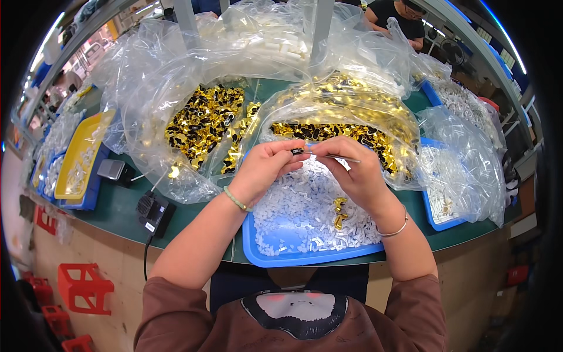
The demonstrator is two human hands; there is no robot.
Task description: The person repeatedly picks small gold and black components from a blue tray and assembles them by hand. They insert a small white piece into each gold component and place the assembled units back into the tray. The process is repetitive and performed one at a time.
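Over the blue tray (253,251), my left hand (258,170) pinches a small black piece (297,151) between thumb and fingertips. My right hand (359,173) grips a slim metal tool (345,158), its tip meeting the black piece; whether it has one prong or two is too small to tell. Beneath both hands, small white translucent pieces (293,202) are spread across the tray. Several shiny gold pieces (340,214) lie among them, below my right hand.
Beyond the tray, clear plastic bags (404,138) hold many gold-and-black pieces (205,120). A black power adapter (153,214) with a cable sits left. At far left is a yellow tray (70,167); a second blue tray (434,214) stands right. Another person (399,20) sits across.
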